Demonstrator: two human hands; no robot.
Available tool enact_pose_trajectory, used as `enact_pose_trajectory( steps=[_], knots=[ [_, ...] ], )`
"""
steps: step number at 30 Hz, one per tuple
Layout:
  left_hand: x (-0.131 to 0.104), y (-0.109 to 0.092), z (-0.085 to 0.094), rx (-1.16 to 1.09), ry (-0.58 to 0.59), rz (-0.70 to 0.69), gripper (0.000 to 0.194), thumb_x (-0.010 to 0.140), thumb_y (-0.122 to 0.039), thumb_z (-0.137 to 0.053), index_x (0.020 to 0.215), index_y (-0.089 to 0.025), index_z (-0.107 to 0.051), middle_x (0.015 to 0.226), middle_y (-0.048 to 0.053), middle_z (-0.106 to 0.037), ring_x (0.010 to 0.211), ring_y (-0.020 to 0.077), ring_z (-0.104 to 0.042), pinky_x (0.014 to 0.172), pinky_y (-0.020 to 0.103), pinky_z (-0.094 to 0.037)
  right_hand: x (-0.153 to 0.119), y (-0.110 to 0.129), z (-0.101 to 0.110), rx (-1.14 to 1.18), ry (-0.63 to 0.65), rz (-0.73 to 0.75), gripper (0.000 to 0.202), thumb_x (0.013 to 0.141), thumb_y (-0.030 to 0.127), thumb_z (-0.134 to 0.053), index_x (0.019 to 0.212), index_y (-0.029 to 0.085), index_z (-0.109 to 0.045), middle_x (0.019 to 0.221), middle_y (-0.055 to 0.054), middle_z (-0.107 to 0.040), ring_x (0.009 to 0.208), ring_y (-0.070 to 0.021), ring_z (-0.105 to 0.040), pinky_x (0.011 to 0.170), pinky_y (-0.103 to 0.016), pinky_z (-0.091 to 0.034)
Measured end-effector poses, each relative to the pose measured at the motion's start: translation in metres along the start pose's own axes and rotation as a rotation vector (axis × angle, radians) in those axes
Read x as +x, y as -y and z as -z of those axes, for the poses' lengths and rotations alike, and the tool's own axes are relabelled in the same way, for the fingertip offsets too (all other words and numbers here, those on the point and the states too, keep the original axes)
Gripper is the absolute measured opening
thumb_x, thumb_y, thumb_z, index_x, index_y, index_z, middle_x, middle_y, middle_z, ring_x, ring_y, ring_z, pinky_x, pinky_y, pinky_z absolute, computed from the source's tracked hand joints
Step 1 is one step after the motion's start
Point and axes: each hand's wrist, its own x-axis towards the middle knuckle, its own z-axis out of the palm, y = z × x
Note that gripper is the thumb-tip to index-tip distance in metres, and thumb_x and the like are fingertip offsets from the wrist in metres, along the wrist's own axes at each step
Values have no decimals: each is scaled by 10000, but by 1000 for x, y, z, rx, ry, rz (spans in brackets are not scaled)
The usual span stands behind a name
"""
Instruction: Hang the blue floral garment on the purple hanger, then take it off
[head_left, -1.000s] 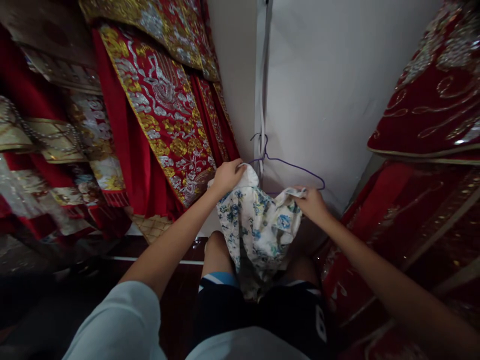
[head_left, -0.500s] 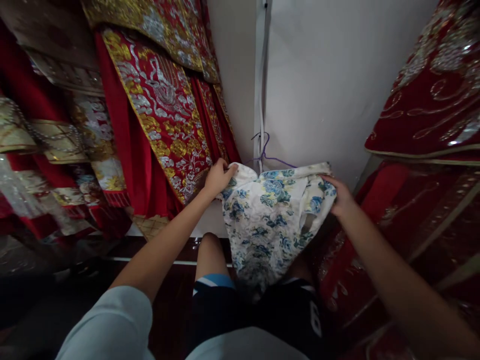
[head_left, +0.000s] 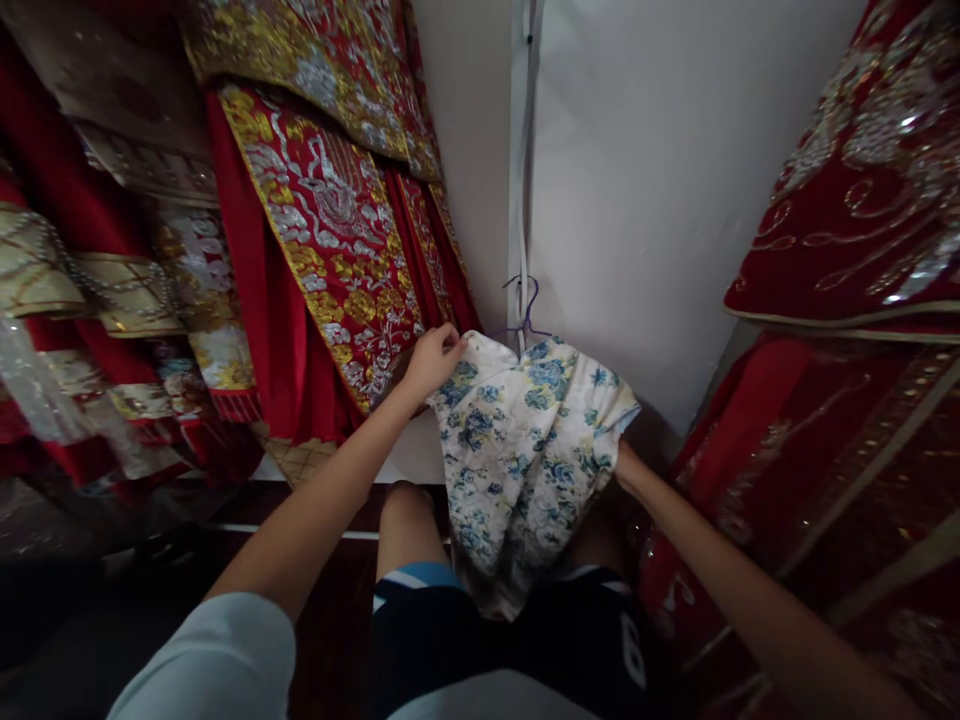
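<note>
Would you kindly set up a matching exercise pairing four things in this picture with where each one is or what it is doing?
Things:
1. left hand
2. right hand
3. purple hanger
4. red embroidered garment

Places or states:
A. hook showing above the floral garment, against the white wall
B. pinching the floral garment's upper left corner
C. hanging at the left, with gold and silver patterns
D. mostly hidden behind the floral garment's right edge

Pairs: 1-B, 2-D, 3-A, 4-C

Right hand [head_left: 619, 462] behind floral garment [head_left: 525, 450]
</note>
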Motion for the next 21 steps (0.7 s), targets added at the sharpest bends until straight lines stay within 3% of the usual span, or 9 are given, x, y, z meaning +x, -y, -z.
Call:
enact_pose_trajectory(
  steps=[2,4,6,8,12,16,19,21],
  knots=[
    [-12,-1,-2,6,17,-66,151,874,-300,-512,927,-190,-602,908,56,-605,896,202,-565,853,320,-445,5,-1,16,42,-77,-15,455,845,609,-534,1112,251,-622,1080,-85,-688,1010,-265,-636,863,-450,-530],
    [-24,-7,-5,70,44,-84,274,890,-327,-508,1123,-216,-599,1045,82,-584,987,230,-566,899,362,-441,14,7,31,123,-125,-21,578,812,714,-404,1078,247,-615,1007,-95,-715,970,-287,-666,801,-456,-550],
    [-32,-14,-8,179,81,-63,387,908,-375,-493,1276,-269,-552,1129,100,-556,1044,275,-560,908,419,-435,21,19,40,181,-160,-5,628,818,729,-328,1078,227,-601,1017,-111,-721,963,-281,-684,754,-434,-564],
    [-34,-19,-10,273,103,-24,426,926,-411,-461,1334,-310,-527,1144,113,-552,1070,321,-551,899,468,-424,27,33,39,197,-218,37,571,803,694,-438,1082,221,-594,1053,-112,-719,988,-273,-685,749,-399,-569],
    [-11,-25,-7,288,90,2,394,955,-385,-403,1298,-296,-576,1081,121,-591,1021,317,-577,866,443,-430,38,53,28,236,-345,94,520,751,622,-600,1075,215,-602,1021,-103,-732,955,-277,-699,749,-377,-579],
    [27,-38,0,242,31,-68,314,936,-333,-464,1167,-246,-658,1046,103,-634,984,273,-589,860,370,-418,44,59,29,199,-275,69,574,799,654,-497,1123,197,-620,916,-112,-745,877,-290,-716,717,-407,-591],
    [39,-51,2,274,20,-144,271,923,-336,-500,1096,-220,-672,1017,100,-644,999,278,-570,866,372,-392,18,51,29,185,-196,65,567,827,620,-448,1155,198,-638,930,-114,-745,910,-306,-712,748,-442,-592],
    [33,-54,1,292,5,-213,253,917,-363,-512,1041,-201,-663,994,100,-637,1009,282,-553,881,384,-373,-21,38,26,259,-185,0,516,813,568,-504,1182,234,-640,986,-97,-743,955,-318,-701,793,-478,-584]
  ],
)
